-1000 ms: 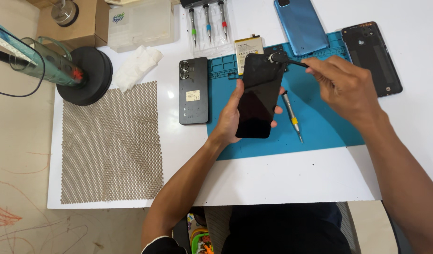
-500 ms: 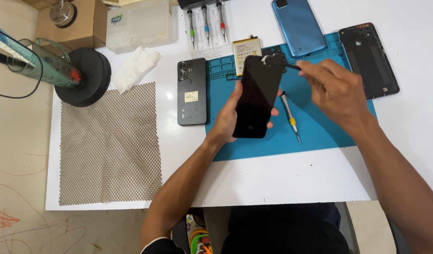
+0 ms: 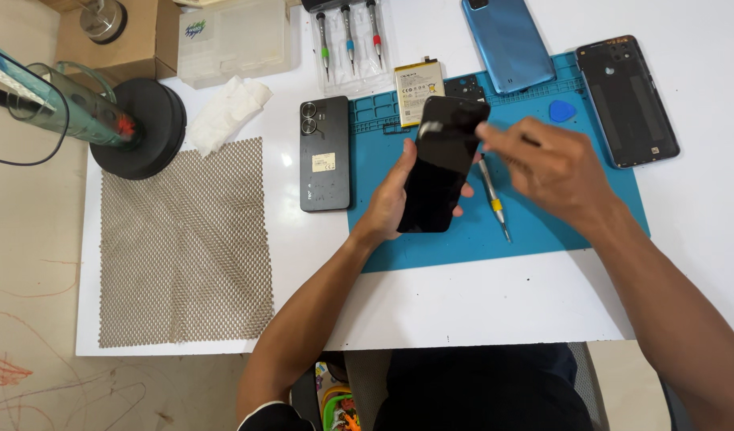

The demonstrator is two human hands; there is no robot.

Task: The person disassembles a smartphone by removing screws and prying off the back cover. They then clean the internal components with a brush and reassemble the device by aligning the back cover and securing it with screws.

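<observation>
The left hand (image 3: 391, 199) is wrapped around a black phone (image 3: 443, 164) from below, fingers closed on its edges, holding it tilted above the blue mat (image 3: 558, 231); the right hand (image 3: 554, 168) is pinched shut at the phone's top corner, on what looks like a thin dark tool, though the blur hides it; judging by this, the work on the top edge is under way and the phone is not yet opened or closed up fully. Just under the grip lies a screwdriver (image 3: 493, 199) with a yellow band; left of it another black phone (image 3: 324, 152) lies back up; beyond it a battery (image 3: 419, 80), a blue phone (image 3: 506, 40), and right, a dark back cover (image 3: 626, 100). Farther left, a mesh pad (image 3: 183, 247) covers the white table (image 3: 462, 303); a round black stand (image 3: 139, 136) sits at its far corner.
</observation>
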